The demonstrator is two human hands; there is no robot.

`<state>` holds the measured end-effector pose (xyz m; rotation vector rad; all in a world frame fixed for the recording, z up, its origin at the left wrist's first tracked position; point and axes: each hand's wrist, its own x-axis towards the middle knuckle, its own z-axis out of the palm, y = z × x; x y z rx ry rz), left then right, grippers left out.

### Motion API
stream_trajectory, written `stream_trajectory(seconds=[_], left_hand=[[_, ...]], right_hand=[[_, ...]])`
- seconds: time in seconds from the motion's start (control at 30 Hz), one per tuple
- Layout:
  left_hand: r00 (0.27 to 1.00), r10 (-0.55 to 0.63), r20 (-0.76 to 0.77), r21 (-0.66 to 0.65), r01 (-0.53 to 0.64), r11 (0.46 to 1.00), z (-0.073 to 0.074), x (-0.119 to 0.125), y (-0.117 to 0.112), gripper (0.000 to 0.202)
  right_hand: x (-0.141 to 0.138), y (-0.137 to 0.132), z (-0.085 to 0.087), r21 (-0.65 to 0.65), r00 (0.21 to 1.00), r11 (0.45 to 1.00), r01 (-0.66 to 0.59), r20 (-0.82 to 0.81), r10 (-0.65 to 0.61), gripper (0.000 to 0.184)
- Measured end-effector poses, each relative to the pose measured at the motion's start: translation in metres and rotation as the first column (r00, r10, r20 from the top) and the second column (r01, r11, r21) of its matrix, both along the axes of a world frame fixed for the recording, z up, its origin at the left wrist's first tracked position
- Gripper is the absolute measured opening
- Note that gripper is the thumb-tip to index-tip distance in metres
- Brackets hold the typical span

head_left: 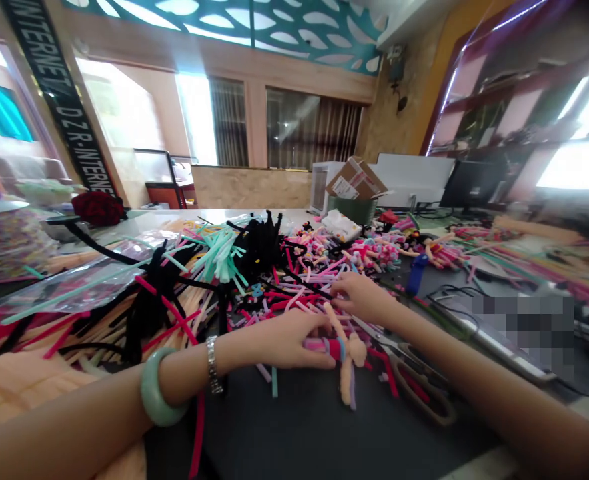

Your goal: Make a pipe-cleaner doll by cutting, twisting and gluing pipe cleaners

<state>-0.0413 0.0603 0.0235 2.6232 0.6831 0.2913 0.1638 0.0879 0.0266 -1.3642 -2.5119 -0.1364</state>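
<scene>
My left hand (294, 339), with a green bangle and a metal watch band on its arm, grips a small pipe-cleaner doll (347, 353). The doll lies sideways: a round beige head to the right, beige arms stretched out, and a pink, red and blue body between my fingers. Just beyond it, my right hand (361, 298) reaches into a heap of short pink, red and lilac pipe-cleaner pieces (294, 283). Its fingers are curled down and pressed together at the heap; what they pinch, if anything, cannot be made out. Scissors (419, 380) lie beneath my right forearm.
Bundles of mint (219, 253) and black pipe cleaners (261, 243) stand at the back. Long beige strands and a clear plastic bag (84, 283) lie left. Finished-looking small dolls (374, 253) are piled behind. A cardboard box (357, 179) and a monitor (474, 187) are farther back.
</scene>
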Motion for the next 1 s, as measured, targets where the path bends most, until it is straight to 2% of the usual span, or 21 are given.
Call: stream_trajectory(seconds=[0.07,0.17,0.23,0.3,0.4,0.5,0.67,0.77,1.0], left_hand=[[0.997,0.062,0.04,0.006,-0.062,0.998,0.004,-0.002,0.004,0.034],[0.966,0.168,0.194,0.251,-0.215,0.944,0.01,-0.005,0.009,0.029],[0.94,0.153,0.304,0.395,-0.271,0.878,0.014,-0.006,0.009,0.025],[0.936,0.082,0.341,0.526,-0.263,0.809,0.018,-0.006,0.006,0.023],[0.97,-0.032,0.241,0.656,-0.138,0.742,0.018,-0.004,-0.002,0.028],[0.984,-0.068,0.164,0.709,-0.069,0.702,0.012,0.0,-0.005,0.024],[0.993,-0.088,0.082,0.695,0.007,0.719,0.008,0.0,0.001,0.022],[0.996,-0.087,0.007,0.715,0.055,0.697,0.01,-0.004,0.006,0.025],[0.999,-0.023,0.026,0.8,-0.007,0.6,0.007,-0.011,0.017,0.021]], right_hand=[[0.004,-0.008,0.004,0.035,0.998,0.998,0.046,-0.039,-0.045,0.015],[0.007,-0.03,0.011,0.067,0.992,0.993,0.1,-0.085,-0.094,0.017],[0.003,-0.048,0.013,0.099,0.986,0.986,0.131,-0.113,-0.12,0.019],[-0.005,-0.065,0.013,0.131,0.984,0.981,0.142,-0.131,-0.125,0.019],[-0.019,-0.08,0.008,0.169,0.983,0.977,0.126,-0.156,-0.1,0.02],[-0.026,-0.084,0.003,0.199,0.984,0.977,0.08,-0.173,-0.045,0.017],[-0.02,-0.083,0.0,0.239,0.958,0.971,0.002,-0.278,0.066,0.02],[-0.013,-0.084,0.002,0.28,0.947,0.96,-0.001,-0.308,0.091,0.02],[0.0,-0.089,0.015,0.352,0.981,0.935,0.033,-0.192,0.037,0.02]])
